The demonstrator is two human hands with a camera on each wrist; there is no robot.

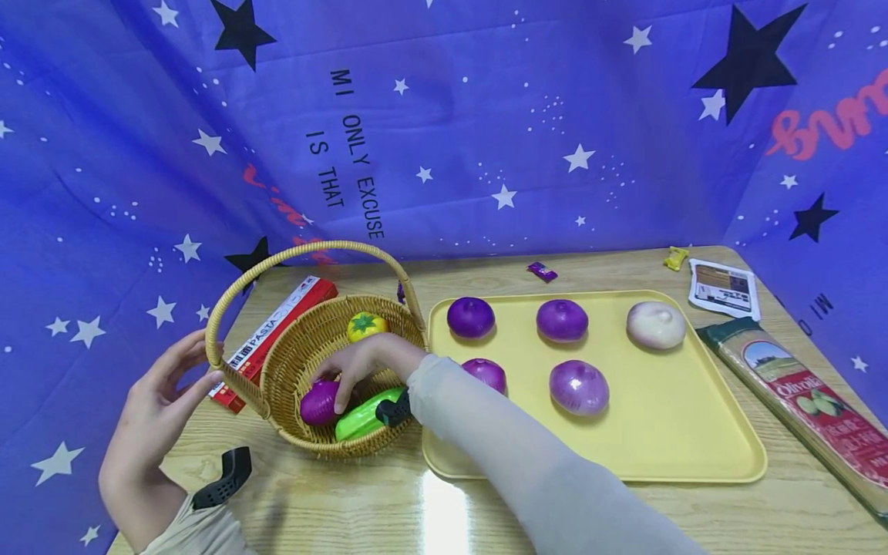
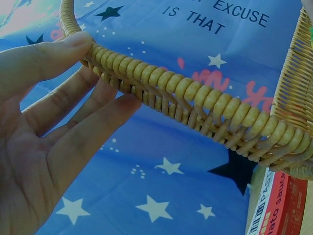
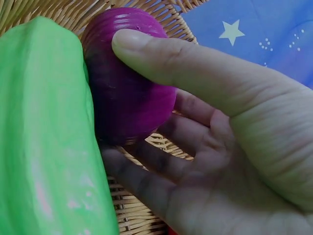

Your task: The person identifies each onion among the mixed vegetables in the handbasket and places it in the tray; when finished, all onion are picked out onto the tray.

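Observation:
My right hand reaches into a wicker basket and holds a purple onion between thumb and fingers. Beside that onion, inside the basket, lies a long green ridged vegetable. A yellow toy fruit with a green leafy top rests toward the basket's far side. With thumb and fingers, my left hand pinches the basket's arched handle near its left foot. The basket stands on the wooden table, left of a yellow tray.
Several onions sit on the tray, among them a pale one. Behind the basket lies a red pasta box. A pasta bag, a white packet and small wrapped candies lie around the tray. A blue starry cloth hangs behind.

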